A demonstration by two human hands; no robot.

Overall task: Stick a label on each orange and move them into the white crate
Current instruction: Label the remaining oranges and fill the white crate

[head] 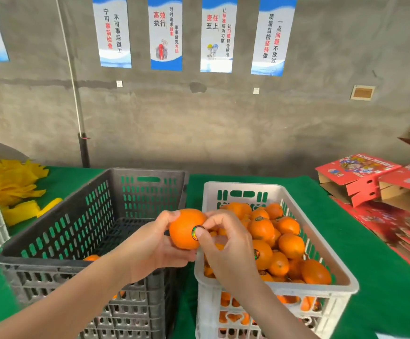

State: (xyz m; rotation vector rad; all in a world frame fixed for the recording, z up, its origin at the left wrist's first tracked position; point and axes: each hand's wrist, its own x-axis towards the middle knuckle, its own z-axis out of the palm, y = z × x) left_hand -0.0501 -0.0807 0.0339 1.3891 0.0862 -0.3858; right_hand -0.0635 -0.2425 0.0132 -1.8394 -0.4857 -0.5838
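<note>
My left hand (154,245) cups the orange (184,228) from below and behind, fingers wrapped firmly round it. I hold it up over the gap between the dark grey crate (147,171) and the white crate (238,185). My right hand (226,241) has its thumb down on the round label (195,232) and its other fingers curled in against the fruit's right side.

To do this well, I think I should roll the thumb from the label's middle out to its rim. The peel is curved and finely pebbled, so an edge could lift if I only dab at it. The left hand should keep the fruit from turning under the pressure.

The label is small, glossy and dark-ringed, and the peel is matte and bright. The white crate is slotted plastic, heaped with labelled oranges (290,244). The grey one is nearly bare, with one loose orange (91,257) low inside.
</note>
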